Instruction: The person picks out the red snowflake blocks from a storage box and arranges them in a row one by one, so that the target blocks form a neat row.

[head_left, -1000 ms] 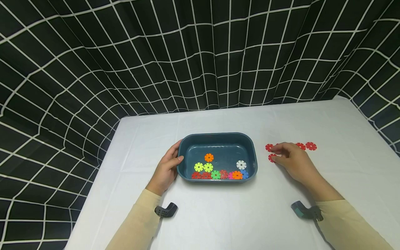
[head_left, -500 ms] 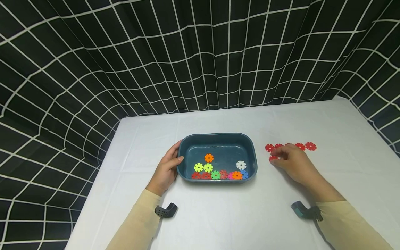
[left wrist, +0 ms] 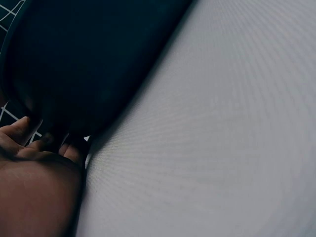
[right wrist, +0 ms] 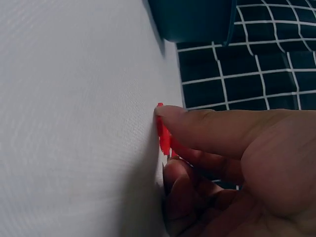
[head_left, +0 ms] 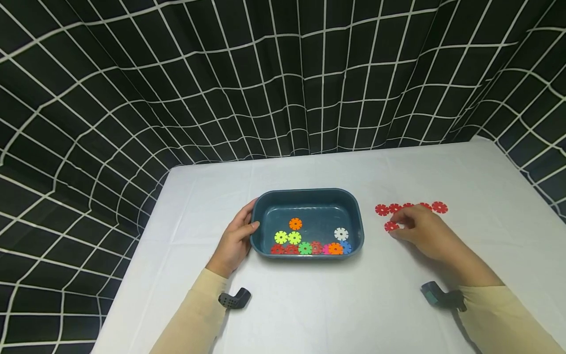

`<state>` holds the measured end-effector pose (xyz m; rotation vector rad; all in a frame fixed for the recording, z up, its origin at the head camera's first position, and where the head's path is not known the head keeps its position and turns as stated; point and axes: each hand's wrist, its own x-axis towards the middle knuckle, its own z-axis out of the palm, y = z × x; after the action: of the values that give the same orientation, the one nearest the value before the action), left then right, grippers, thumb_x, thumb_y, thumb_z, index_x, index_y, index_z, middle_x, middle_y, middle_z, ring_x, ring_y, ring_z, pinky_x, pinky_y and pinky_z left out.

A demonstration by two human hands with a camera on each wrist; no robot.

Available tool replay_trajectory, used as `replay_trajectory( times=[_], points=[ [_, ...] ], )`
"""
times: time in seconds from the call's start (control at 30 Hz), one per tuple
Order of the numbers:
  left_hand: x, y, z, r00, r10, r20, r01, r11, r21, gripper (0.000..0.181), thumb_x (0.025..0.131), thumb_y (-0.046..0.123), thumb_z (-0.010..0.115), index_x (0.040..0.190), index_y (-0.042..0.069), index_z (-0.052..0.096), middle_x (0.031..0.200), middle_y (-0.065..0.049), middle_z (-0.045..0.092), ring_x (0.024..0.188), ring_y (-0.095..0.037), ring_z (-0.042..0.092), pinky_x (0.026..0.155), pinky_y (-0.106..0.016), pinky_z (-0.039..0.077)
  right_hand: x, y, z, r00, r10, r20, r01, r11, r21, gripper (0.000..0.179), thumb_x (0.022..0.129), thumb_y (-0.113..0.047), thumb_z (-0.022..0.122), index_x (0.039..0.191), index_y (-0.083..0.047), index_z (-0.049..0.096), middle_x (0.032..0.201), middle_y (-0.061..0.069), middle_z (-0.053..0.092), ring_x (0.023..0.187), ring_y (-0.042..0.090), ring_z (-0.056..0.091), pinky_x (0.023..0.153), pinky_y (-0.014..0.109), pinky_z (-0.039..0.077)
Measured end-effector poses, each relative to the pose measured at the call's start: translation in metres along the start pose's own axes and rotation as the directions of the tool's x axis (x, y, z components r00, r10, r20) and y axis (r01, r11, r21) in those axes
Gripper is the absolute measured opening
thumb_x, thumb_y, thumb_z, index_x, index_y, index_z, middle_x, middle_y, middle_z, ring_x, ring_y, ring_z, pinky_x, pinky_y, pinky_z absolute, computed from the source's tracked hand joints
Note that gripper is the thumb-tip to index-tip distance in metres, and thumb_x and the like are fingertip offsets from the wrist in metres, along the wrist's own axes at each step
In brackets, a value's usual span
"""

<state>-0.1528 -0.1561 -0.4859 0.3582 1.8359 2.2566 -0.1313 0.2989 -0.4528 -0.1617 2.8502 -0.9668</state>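
Note:
My left hand [head_left: 236, 241] grips the left end of a dark teal plastic tub [head_left: 316, 216], its thumb at the rim. The left wrist view shows fingers [left wrist: 19, 129] against the tub's outer wall [left wrist: 98, 54]. To the tub's right, my right hand [head_left: 422, 233] pinches a red notched plastic disc [head_left: 391, 226] between thumb and finger, low over the white cloth. In the right wrist view that disc [right wrist: 162, 133] stands edge-on beside the thumb. Just beyond lies a row of several red discs [head_left: 382, 210], partly hidden by the hand.
Inside the tub, loose discs gather toward the near wall, among them a green [head_left: 305, 248], a white [head_left: 341, 234], a blue [head_left: 346, 246] and two yellow ones [head_left: 281, 237]. A black curtain with a white grid [head_left: 283, 88] hangs behind the white-covered table [head_left: 318, 305].
My right hand has shifted slightly right with the red disc between its fingers, uncovering more of the row. The left hand and tub have stayed put.

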Motion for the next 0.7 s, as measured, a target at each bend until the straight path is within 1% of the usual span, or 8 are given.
replay_trajectory(
  times=[0.1,0.2,0.3,0.37,0.43,0.5,0.63,0.7],
  points=[
    [0.0,0.0,0.0,1.0,0.001,0.001,-0.001,1.0,-0.002,0.06,0.111,0.0,0.047,0.169,0.006,0.035,0.172,-0.01,0.04,0.158,-0.027,0.035,0.124,-0.038,0.034,0.001,0.003,-0.002,1.0,0.003,0.004,-0.004,0.999,0.033,0.031,0.093,-0.014,0.087,0.114,0.0,0.068,0.098,0.01,0.063,0.094,0.032,0.058,0.077,0.043,0.054],
    [0.0,0.0,0.0,1.0,0.005,0.005,-0.005,1.0,-0.008,0.059,0.111,0.0,0.046,0.169,0.005,0.034,0.171,-0.011,0.039,0.158,-0.029,0.034,0.124,-0.038,0.034,0.002,0.008,-0.006,1.0,0.027,0.0,-0.027,0.996,0.085,0.027,0.097,-0.014,0.083,0.117,-0.002,0.068,0.098,0.008,0.064,0.095,0.031,0.058,0.075,0.032,0.052],
    [0.0,0.0,0.0,1.0,0.007,0.008,-0.007,1.0,-0.01,0.059,0.111,-0.001,0.046,0.169,0.005,0.034,0.171,-0.012,0.039,0.158,-0.031,0.034,0.124,-0.039,0.035,0.001,0.021,-0.015,0.995,0.098,-0.026,-0.093,0.984,0.152,0.03,0.104,-0.021,0.077,0.127,-0.003,0.069,0.109,0.012,0.068,0.104,0.033,0.057,0.074,0.025,0.053],
    [0.0,-0.001,0.0,1.0,0.007,0.011,-0.007,1.0,-0.009,0.059,0.111,-0.001,0.046,0.169,0.005,0.034,0.172,-0.012,0.039,0.158,-0.031,0.034,0.124,-0.039,0.035,-0.001,0.033,-0.024,0.984,0.165,-0.062,-0.15,0.97,0.191,0.036,0.108,-0.03,0.072,0.133,-0.003,0.067,0.118,0.016,0.067,0.109,0.035,0.055,0.074,0.022,0.053],
    [0.001,-0.001,0.0,1.0,0.007,0.013,-0.007,1.0,-0.01,0.06,0.111,0.0,0.046,0.17,0.005,0.034,0.172,-0.012,0.038,0.159,-0.03,0.033,0.124,-0.039,0.034,-0.003,0.048,-0.034,0.963,0.249,-0.105,-0.218,0.946,0.24,0.046,0.11,-0.04,0.066,0.138,-0.004,0.064,0.127,0.019,0.064,0.112,0.035,0.053,0.073,0.02,0.052],
    [0.001,-0.001,0.0,1.0,0.007,0.014,-0.007,1.0,-0.01,0.06,0.111,0.0,0.046,0.17,0.005,0.034,0.172,-0.012,0.038,0.158,-0.03,0.033,0.124,-0.039,0.034,-0.004,0.062,-0.044,0.933,0.328,-0.148,-0.277,0.917,0.286,0.053,0.112,-0.045,0.061,0.144,-0.003,0.061,0.135,0.021,0.061,0.112,0.032,0.055,0.073,0.016,0.053],
    [0.001,-0.001,-0.001,1.0,0.004,0.009,-0.004,1.0,-0.009,0.06,0.111,0.0,0.047,0.169,0.005,0.034,0.171,-0.011,0.04,0.158,-0.029,0.034,0.125,-0.04,0.034,-0.005,0.085,-0.056,0.848,0.486,-0.21,-0.391,0.843,0.37,0.056,0.113,-0.041,0.058,0.153,-0.001,0.055,0.144,0.023,0.057,0.101,0.015,0.064,0.069,0.011,0.055],
    [0.001,-0.001,-0.001,1.0,0.004,0.007,-0.004,1.0,-0.008,0.06,0.11,0.0,0.047,0.169,0.006,0.035,0.171,-0.01,0.04,0.158,-0.029,0.035,0.125,-0.041,0.033,-0.004,0.092,-0.058,0.812,0.536,-0.23,-0.431,0.817,0.382,0.055,0.114,-0.036,0.058,0.155,0.001,0.053,0.146,0.025,0.057,0.097,0.013,0.066,0.065,0.01,0.054]
  ],
)
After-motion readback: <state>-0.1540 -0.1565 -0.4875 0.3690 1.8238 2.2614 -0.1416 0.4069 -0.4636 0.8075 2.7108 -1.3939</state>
